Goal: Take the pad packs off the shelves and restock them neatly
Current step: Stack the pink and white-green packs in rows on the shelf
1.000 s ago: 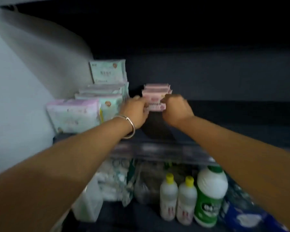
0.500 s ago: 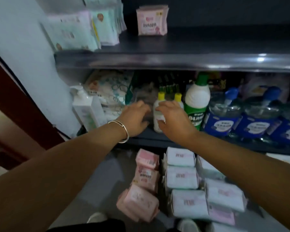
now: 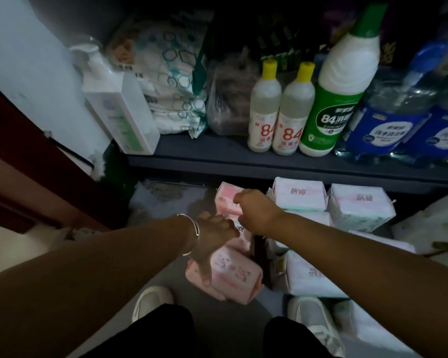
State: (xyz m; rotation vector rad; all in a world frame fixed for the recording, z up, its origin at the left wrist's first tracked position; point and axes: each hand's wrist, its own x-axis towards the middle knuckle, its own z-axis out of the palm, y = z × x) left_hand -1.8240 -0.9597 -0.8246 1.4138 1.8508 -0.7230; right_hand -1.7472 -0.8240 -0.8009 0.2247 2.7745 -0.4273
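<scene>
On the floor below the shelf (image 3: 243,161), both hands have dropped from the top shelf to the pink packs (image 3: 228,202) (stacked beside white ones): my right hand (image 3: 256,213) and left hand (image 3: 215,233) curl toward them, grasp unconfirmed.

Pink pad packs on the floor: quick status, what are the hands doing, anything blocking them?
Both hands down at the pink pad packs. Left hand and right hand over the pile, grip unclear. White packs alongside; nothing in the way.
</scene>
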